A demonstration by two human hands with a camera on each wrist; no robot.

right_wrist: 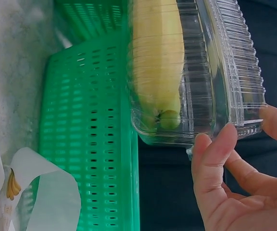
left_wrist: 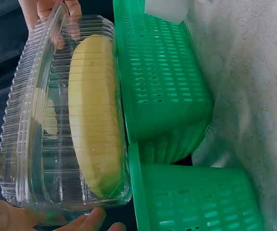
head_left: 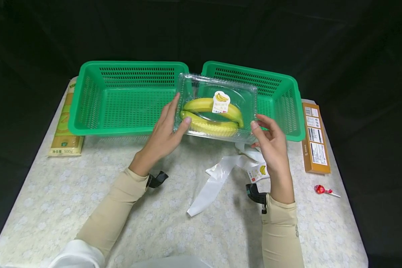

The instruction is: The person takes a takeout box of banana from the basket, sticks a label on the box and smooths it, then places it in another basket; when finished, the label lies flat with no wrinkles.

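A clear plastic clamshell box [head_left: 241,86] with bananas [head_left: 195,105] inside is held up over the facing rims of two green baskets. A white banana label [head_left: 221,102] sits on its lid. My left hand [head_left: 164,136] grips the left end, thumb on the near edge. At the opposite end my right hand [head_left: 273,145] pinches the near corner between thumb and fingers. Both wrist views show the ribbed side of the box tilted, with a banana [left_wrist: 95,115] against the wall. Some left fingertips are hidden behind the box in the head view.
The left basket [head_left: 130,131] and right basket [head_left: 293,108] stand along the back. A white backing strip [head_left: 209,190] with another banana label [head_left: 256,172] lies in front. A yellow-green packet [head_left: 65,134] is at left; an orange box [head_left: 316,145] and red lollipop [head_left: 319,189] are at right.
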